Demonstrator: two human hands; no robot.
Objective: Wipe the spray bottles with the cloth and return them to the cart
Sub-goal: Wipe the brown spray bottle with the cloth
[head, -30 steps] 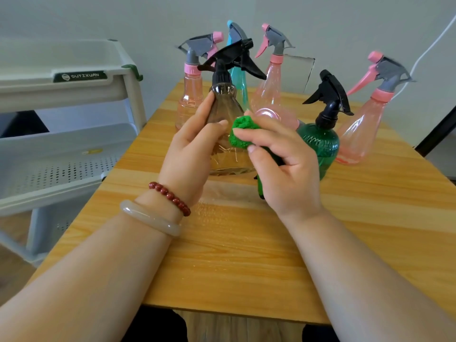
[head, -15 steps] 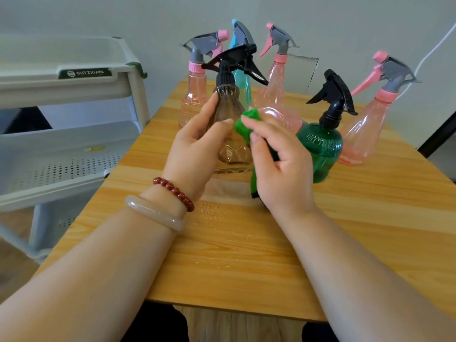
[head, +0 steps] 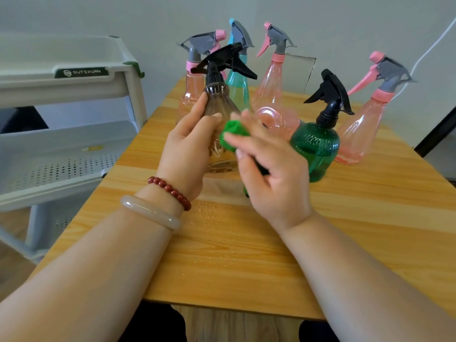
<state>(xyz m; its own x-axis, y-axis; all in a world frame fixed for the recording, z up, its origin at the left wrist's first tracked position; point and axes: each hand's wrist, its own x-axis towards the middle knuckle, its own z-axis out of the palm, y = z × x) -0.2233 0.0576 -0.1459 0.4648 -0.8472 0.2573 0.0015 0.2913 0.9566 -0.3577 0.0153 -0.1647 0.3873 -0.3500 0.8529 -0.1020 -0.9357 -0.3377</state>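
Progress judged early | brown bottle, frame centre, held in curled left grip | green cloth clenched in right grip, pressed against it | other bottles left on desk; none seen in cart, left of frame

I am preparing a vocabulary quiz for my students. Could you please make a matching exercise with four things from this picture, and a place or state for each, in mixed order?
Things:
1. brown bottle
2. green cloth
3. round green bottle
4. cart

Places or states:
a. stands on the table, no hand on it
b. gripped by the left hand
c. beside the table's left edge
d. bunched in the right hand

Pairs: 1-b, 2-d, 3-a, 4-c
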